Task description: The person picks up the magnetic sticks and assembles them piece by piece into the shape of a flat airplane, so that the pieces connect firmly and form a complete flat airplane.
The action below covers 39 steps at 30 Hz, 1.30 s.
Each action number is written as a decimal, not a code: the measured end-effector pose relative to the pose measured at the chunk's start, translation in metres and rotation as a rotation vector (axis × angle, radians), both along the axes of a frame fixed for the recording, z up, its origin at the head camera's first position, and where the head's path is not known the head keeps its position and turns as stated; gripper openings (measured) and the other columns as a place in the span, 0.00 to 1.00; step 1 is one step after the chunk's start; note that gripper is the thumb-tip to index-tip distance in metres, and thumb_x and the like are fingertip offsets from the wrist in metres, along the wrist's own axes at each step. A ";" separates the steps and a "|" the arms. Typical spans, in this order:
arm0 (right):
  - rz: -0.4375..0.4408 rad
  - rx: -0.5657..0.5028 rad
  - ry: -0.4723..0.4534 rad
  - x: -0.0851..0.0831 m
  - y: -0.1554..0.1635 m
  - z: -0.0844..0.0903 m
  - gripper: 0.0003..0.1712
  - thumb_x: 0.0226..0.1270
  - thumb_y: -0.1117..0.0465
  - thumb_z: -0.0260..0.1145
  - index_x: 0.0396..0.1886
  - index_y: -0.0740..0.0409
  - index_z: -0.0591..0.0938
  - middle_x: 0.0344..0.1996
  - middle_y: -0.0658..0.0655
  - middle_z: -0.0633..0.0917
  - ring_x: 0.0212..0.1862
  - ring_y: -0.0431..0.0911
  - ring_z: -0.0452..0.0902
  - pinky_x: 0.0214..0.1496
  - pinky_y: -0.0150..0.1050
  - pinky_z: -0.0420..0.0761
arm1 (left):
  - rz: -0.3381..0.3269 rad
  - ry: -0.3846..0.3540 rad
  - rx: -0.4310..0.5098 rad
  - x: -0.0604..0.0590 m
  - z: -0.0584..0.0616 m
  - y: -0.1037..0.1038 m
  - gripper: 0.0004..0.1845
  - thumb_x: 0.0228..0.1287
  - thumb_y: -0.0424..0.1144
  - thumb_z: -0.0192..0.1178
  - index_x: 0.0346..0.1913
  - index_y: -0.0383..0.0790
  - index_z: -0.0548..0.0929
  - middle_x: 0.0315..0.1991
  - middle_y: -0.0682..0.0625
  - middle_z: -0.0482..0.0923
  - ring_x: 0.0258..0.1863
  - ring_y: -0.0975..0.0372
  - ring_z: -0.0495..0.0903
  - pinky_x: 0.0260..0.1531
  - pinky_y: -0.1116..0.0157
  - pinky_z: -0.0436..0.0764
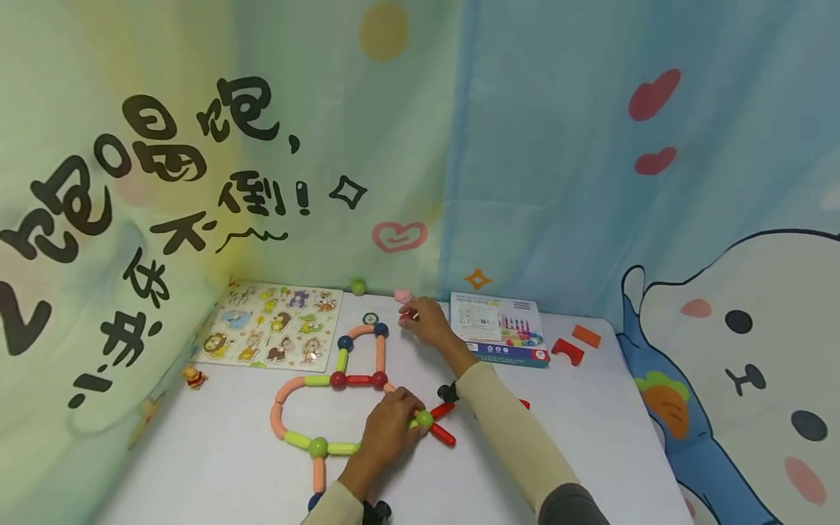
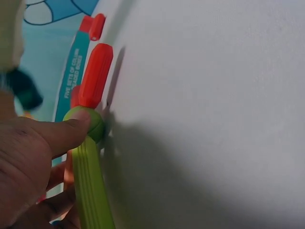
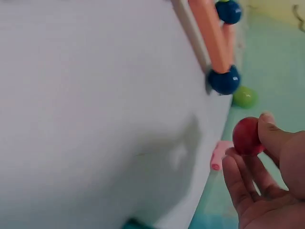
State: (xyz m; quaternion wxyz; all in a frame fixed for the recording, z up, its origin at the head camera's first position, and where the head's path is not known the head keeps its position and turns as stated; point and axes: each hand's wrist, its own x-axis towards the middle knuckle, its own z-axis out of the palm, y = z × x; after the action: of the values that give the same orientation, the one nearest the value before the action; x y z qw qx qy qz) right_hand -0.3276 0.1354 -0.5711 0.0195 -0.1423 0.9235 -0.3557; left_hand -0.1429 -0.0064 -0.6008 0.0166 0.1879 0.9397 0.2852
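Note:
My right hand (image 1: 426,323) is raised near the far edge of the table and pinches a red ball (image 3: 247,136) between thumb and fingers. My left hand (image 1: 392,423) is low over the right side of a flat figure built of rods and balls. Its thumb presses a green ball (image 2: 90,121), and the fingers curl behind. From that ball run a light-green rod (image 2: 91,186) and two red rods, one of them a red rod (image 1: 442,435) pointing to the lower right. The figure also has dark blue balls (image 3: 224,80), orange rods (image 1: 380,354) and red balls (image 1: 337,380). The left hand hides part of it.
An animal picture board (image 1: 269,326) lies at the back left, a boxed set (image 1: 499,328) at the back right. Near the back edge are a loose green ball (image 1: 357,286) and a pink piece (image 1: 402,295). Red (image 1: 568,351) and orange blocks (image 1: 586,336) lie right. A small figurine (image 1: 194,377) is left.

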 end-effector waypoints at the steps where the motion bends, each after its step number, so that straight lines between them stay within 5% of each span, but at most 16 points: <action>1: -0.015 -0.033 -0.011 0.009 0.006 0.001 0.12 0.73 0.62 0.72 0.52 0.61 0.89 0.45 0.61 0.86 0.48 0.52 0.84 0.55 0.48 0.85 | -0.001 -0.008 -0.003 0.000 0.000 -0.001 0.19 0.58 0.45 0.81 0.51 0.47 0.90 0.48 0.53 0.82 0.47 0.61 0.82 0.52 0.58 0.85; 11: -0.201 -0.160 -0.221 0.101 0.060 0.003 0.16 0.68 0.61 0.77 0.54 0.54 0.88 0.47 0.56 0.88 0.46 0.48 0.82 0.51 0.41 0.85 | -0.003 0.010 -0.038 0.001 -0.001 0.000 0.21 0.56 0.46 0.82 0.53 0.49 0.92 0.46 0.51 0.81 0.45 0.61 0.79 0.48 0.62 0.84; 19: -0.281 -0.141 -0.301 0.145 0.089 -0.009 0.16 0.67 0.64 0.77 0.54 0.54 0.90 0.50 0.56 0.87 0.48 0.48 0.81 0.57 0.45 0.87 | 0.010 0.024 -0.043 -0.002 -0.002 0.003 0.21 0.58 0.46 0.81 0.54 0.50 0.90 0.47 0.50 0.79 0.46 0.60 0.78 0.47 0.62 0.84; 28: -0.242 -0.186 -0.296 0.158 0.090 -0.024 0.16 0.67 0.65 0.76 0.53 0.53 0.90 0.45 0.51 0.91 0.41 0.43 0.81 0.48 0.35 0.84 | 0.004 0.010 -0.039 -0.002 -0.003 0.000 0.20 0.59 0.46 0.80 0.54 0.51 0.89 0.49 0.50 0.79 0.48 0.59 0.78 0.49 0.61 0.84; 34: -0.243 -0.126 -0.250 0.151 0.089 -0.011 0.17 0.69 0.61 0.76 0.56 0.52 0.89 0.51 0.53 0.91 0.47 0.46 0.82 0.56 0.43 0.86 | -0.008 -0.007 -0.020 -0.001 -0.005 0.001 0.21 0.59 0.46 0.80 0.55 0.52 0.89 0.49 0.50 0.79 0.49 0.60 0.77 0.50 0.61 0.85; 39: -0.191 -0.104 -0.175 0.128 0.067 0.005 0.20 0.71 0.59 0.75 0.61 0.52 0.87 0.58 0.57 0.89 0.57 0.53 0.83 0.62 0.52 0.85 | -0.021 0.003 -0.011 0.002 -0.007 0.003 0.21 0.58 0.45 0.81 0.54 0.51 0.89 0.49 0.50 0.79 0.48 0.60 0.77 0.49 0.62 0.84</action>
State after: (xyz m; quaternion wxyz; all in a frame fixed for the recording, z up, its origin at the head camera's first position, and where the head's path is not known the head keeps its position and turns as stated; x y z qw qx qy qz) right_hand -0.2000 0.2025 -0.5662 0.0586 -0.0229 0.9079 -0.4144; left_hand -0.1406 -0.0030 -0.6075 0.0190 0.1982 0.9393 0.2795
